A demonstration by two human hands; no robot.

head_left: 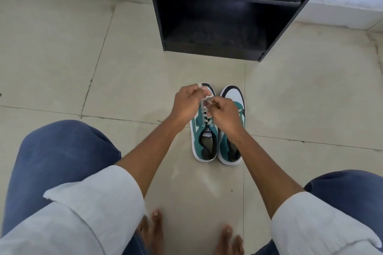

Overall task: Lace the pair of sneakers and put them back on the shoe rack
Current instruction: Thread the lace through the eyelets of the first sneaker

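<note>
Two green, white and black sneakers stand side by side on the floor, toes pointing away from me. My left hand (187,104) and my right hand (222,115) are both over the left sneaker (204,143), each pinching an end of its white lace (205,115) above the eyelets. The lace runs through several eyelets of that shoe. The right sneaker (233,97) sits partly under my right wrist; its lacing is mostly hidden. The black shoe rack (215,47) stands just beyond the shoes, its shelves bare.
Beige floor tiles surround the shoes. My knees in blue trousers fill the lower left and right corners, and my bare feet (153,225) are at the bottom centre. A white wall base runs behind the rack.
</note>
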